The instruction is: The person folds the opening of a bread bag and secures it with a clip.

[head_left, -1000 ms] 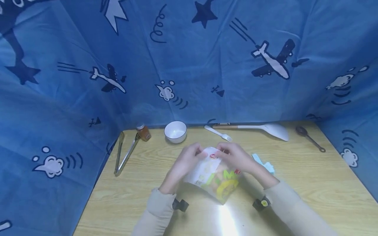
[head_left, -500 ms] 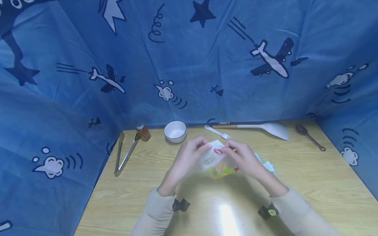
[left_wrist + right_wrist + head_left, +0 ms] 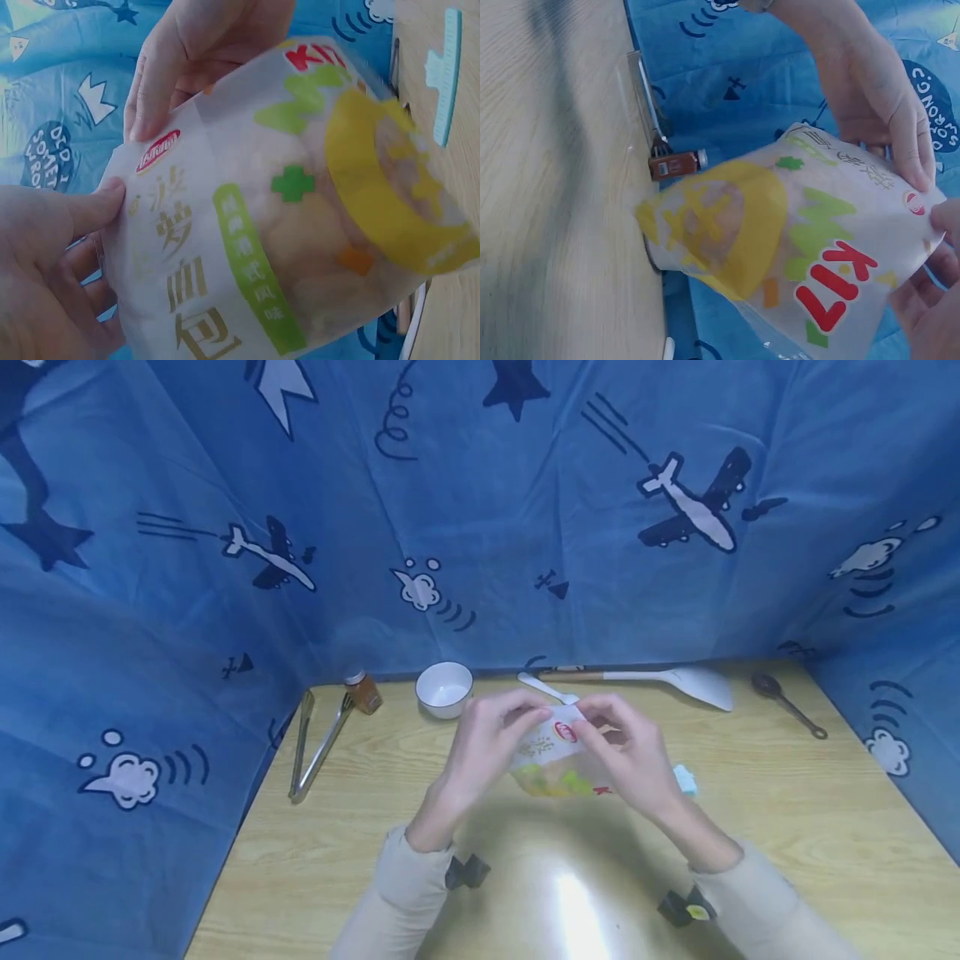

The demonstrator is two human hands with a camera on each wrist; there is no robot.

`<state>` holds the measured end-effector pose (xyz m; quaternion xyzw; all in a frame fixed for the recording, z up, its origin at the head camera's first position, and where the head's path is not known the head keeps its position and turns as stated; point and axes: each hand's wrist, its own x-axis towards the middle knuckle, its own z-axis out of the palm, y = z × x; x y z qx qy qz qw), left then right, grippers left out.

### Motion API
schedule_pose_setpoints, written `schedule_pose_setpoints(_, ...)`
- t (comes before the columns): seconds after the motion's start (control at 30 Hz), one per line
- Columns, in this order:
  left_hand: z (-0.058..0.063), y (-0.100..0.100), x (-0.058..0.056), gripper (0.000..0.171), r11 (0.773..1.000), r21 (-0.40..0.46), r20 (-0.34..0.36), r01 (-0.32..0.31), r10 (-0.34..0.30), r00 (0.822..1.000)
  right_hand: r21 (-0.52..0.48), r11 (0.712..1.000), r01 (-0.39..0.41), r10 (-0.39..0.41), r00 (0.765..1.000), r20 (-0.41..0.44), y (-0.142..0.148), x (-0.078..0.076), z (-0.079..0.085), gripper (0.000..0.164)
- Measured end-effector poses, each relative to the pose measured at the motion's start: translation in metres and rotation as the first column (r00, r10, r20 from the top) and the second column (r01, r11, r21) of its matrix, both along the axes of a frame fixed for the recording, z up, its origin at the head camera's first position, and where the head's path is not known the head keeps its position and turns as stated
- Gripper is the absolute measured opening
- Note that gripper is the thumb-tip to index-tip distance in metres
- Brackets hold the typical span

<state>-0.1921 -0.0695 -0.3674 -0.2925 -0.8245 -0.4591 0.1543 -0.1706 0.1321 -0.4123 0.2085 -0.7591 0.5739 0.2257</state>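
Bag (image 3: pixel 555 768) in the air above the wooden table (image 3: pixel 787 827), held between the left hand (image 3: pixel 491 735) and the right hand (image 3: pixel 626 743). Both hands grasp it near the printed white edge: each thumb presses on the face while the other fingers bend behind the plastic, the two grips set a little apart with the red oval logo near them. The left wrist view shows gold characters running along the white part, a green strip beside them, and pale tan contents showing through under a big yellow shape. The right wrist view shows red letters and the bag slanting away from the hands. Behind them, along the table's far side, stand a white bowl (image 3: pixel 444 703) with a dark rim and a small brown jar (image 3: pixel 364 692). Metal tongs (image 3: pixel 324 750) lie spread beside the jar. A white fork (image 3: pixel 549 689) is partly hidden by the hands and bag; near it lie a white spatula (image 3: pixel 663 677) with a wooden grip and, farther right, a brown spoon (image 3: pixel 780 699). A pale blue clip (image 3: pixel 448 79) lies on the table, partly covered by the right arm in the head view. Blue printed cloth (image 3: pixel 480 527) hangs behind the table.
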Motion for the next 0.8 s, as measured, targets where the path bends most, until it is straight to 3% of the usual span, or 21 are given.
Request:
schedule_pose_setpoints(0.3, 0.0026, -0.0017, -0.0046, 0.010, 0.992, 0.042, 0.083, 0.118, -0.121, 0.989, -0.033, 0.999, 0.025, -0.026, 0.999, -0.045, 0.0032, 0.0048, 0.0039, 0.011)
schedule_pose_setpoints(0.5, 0.0040, -0.0020, -0.0057, 0.012, 0.986, 0.101, 0.169, 0.132, -0.148, 0.974, -0.172, 0.983, -0.063, 0.062, 0.998, -0.013, 0.0036, 0.0054, 0.0057, 0.012)
schedule_pose_setpoints(0.8, 0.0032, -0.0020, -0.0021, 0.007, 0.978, 0.159, 0.216, 0.131, -0.164, 0.963, -0.263, 0.962, -0.073, 0.074, 0.997, -0.004, 0.0044, 0.0073, 0.0079, 0.011)
